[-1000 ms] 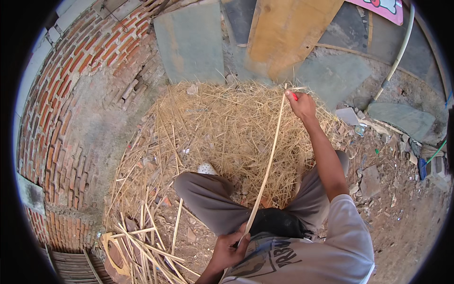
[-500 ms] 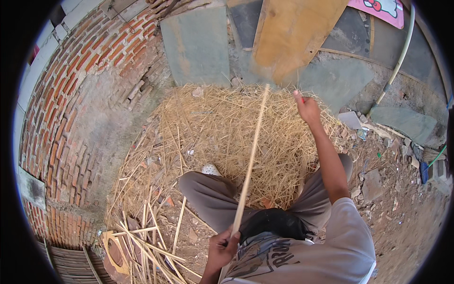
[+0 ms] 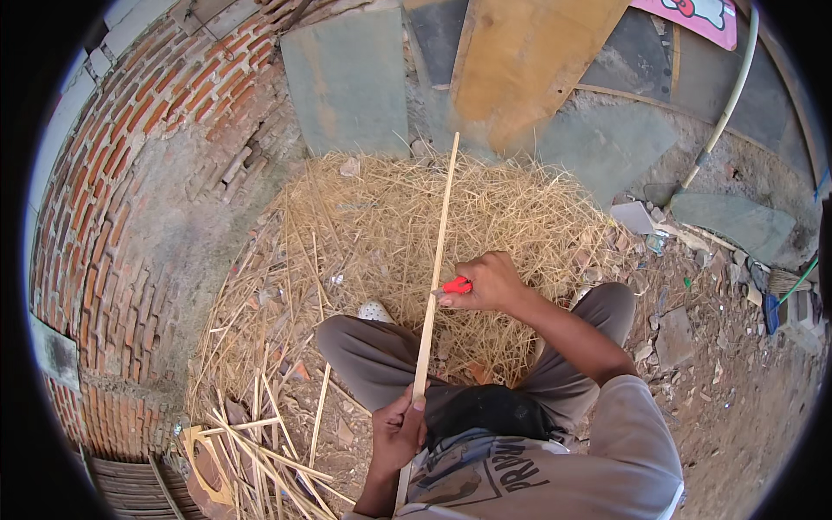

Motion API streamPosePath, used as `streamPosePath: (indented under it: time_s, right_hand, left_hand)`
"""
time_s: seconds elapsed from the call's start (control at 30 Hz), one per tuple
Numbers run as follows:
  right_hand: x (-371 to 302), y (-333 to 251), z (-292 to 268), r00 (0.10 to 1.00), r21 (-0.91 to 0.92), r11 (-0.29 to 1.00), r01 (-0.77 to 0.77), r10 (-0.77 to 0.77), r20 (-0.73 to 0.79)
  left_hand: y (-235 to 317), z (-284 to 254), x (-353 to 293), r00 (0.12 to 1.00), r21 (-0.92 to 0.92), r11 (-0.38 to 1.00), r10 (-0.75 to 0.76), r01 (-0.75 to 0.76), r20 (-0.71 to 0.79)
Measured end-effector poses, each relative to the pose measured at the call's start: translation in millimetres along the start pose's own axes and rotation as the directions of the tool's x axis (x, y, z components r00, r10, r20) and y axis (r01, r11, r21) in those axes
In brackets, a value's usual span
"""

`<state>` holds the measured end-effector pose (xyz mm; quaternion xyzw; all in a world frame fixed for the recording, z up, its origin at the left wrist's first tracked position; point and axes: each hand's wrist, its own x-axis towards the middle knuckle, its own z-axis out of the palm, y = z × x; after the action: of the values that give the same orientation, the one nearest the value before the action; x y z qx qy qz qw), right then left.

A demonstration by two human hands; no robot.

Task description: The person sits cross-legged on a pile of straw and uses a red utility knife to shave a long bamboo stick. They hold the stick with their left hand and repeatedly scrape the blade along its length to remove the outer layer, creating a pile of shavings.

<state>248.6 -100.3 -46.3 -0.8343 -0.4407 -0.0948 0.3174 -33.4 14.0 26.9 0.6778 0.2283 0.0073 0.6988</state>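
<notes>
A long, pale bamboo strip (image 3: pixel 443 225) runs from my lap up over the heap of shavings, its far tip near the leaning boards. My left hand (image 3: pixel 398 431) is closed around its lower part, in front of my left thigh. Closed on a red-handled knife (image 3: pixel 458 285), my right hand (image 3: pixel 492 282) is at the strip's right side, about halfway along. The knife's small blade appears to touch the strip's edge; most of the handle is hidden in my fist.
Thin curled shavings (image 3: pixel 390 204) cover the ground ahead. Several cut bamboo strips (image 3: pixel 260 446) lie at lower left. A brick wall (image 3: pixel 113 251) rises on the left, and leaning boards (image 3: pixel 347 87) line the back. Rubble and a broken slab (image 3: pixel 674 338) lie at right.
My right hand has come in from the far right, down and left, bringing the knife against the strip. The strip's blurred far end now looks still and sits slightly further left.
</notes>
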Motion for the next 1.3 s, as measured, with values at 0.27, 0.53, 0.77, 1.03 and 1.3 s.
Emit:
streamPosePath:
  time_s: [0.27, 0.53, 0.77, 1.03, 1.3]
  right_hand:
    - [9.6, 28.7, -11.3, 0.966, 0.043, 0.971, -0.236, 0.229, 0.118]
    - [4.0, 9.5, -0.1, 1.0, -0.041, 0.999, 0.013, -0.012, 0.014]
    - [23.3, 16.0, 2.4, 0.996, -0.107, 0.991, -0.084, 0.084, -0.008]
    - [26.4, 23.8, -12.8, 0.998, -0.25, 0.968, -0.009, 0.023, 0.052]
    - [69.6, 123.0, -45.8, 0.866, -0.194, 0.844, -0.499, 0.482, -0.13]
  left_hand:
    - [-12.2, 4.7, -0.4, 0.999, -0.087, 0.996, -0.001, 0.005, 0.048]
    - [-17.4, -2.2, 9.6, 0.996, -0.336, 0.94, -0.028, 0.056, 0.09]
    - [-15.6, -5.7, 13.1, 0.995, -0.319, 0.946, -0.035, 0.063, 0.093]
    - [-22.4, -11.7, 1.7, 0.99, -0.313, 0.944, -0.074, 0.107, 0.116]
    - [-30.1, -10.5, -7.5, 0.969, -0.174, 0.976, -0.092, 0.134, 0.228]
